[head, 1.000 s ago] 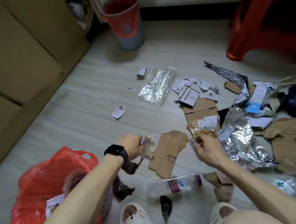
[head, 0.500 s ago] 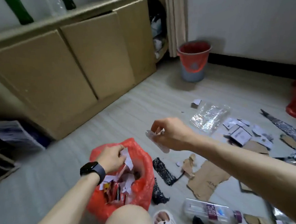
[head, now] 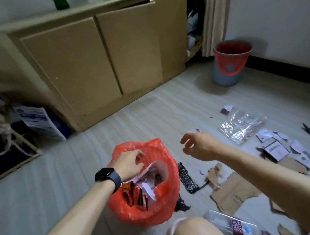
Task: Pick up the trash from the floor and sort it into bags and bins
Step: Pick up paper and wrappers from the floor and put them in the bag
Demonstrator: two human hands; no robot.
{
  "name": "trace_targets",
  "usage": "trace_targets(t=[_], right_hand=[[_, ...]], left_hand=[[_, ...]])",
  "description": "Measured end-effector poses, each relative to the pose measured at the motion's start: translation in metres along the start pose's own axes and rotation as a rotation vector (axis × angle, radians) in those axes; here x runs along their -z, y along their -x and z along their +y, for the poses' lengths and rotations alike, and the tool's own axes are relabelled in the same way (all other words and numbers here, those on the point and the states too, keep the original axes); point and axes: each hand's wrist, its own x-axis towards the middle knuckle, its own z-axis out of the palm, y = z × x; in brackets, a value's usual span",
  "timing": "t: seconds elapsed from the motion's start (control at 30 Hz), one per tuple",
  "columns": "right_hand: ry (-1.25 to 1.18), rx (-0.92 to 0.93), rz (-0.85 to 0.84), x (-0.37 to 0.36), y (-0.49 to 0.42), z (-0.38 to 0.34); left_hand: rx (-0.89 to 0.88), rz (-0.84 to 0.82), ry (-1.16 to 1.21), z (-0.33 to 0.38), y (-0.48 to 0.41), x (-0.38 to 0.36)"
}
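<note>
Two hands hover low over a pale floor (head: 150,114) strewn with rubbish, seen from the head camera looking down past a bare knee (head: 195,232). The red bag (head: 159,208) stands open on the floor between the forearms, just in front of the knee, and it already holds white paper scraps (head: 147,184) and red-and-black wrappers. The left hand (head: 129,164), with a dark watch (head: 107,176) on its wrist, sits at the bag's mouth with its fingers bent down over the far rim; whether they pinch the plastic or a scrap inside cannot be told. The right hand (head: 198,147) hangs in the air just to the right of the bag, fingers loosely curled and apart, with nothing between them. On the floor to the right lie a strip of black netted wrapping (head: 187,178) touching the bag's side, torn cardboard (head: 231,191) beside it, a clear crinkled plastic wrapper (head: 242,126) farther off, and a scatter of white paper bits around a small flat box (head: 275,150). A clear plastic bottle (head: 234,227) with a dark red label lies near the knee at the lower edge. Well apart, by the far wall, a grey bin (head: 228,66) lined with red plastic stands beside a curtain (head: 214,13). A tan cabinet (head: 81,67) runs along the left, one door slightly ajar, with a blue-and-white paper bag (head: 39,124) leaning at its near end.
</note>
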Motion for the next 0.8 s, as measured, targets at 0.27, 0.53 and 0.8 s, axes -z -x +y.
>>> trace_targets(t=[0.27,0.53,0.8], right_hand=[[-0.012,-0.295,0.13,0.046,0.015,0.152],[-0.087,-0.45,-0.002,-0.046,0.003,0.279],[0.082,-0.392,-0.102,-0.148,-0.039,0.344]], left_hand=[[-0.36,-0.082,-0.173,0.144,-0.075,-0.078],[-0.188,-0.438,-0.311,0.175,-0.158,-0.211],[-0.17,-0.408,-0.427,0.15,-0.198,-0.3]])
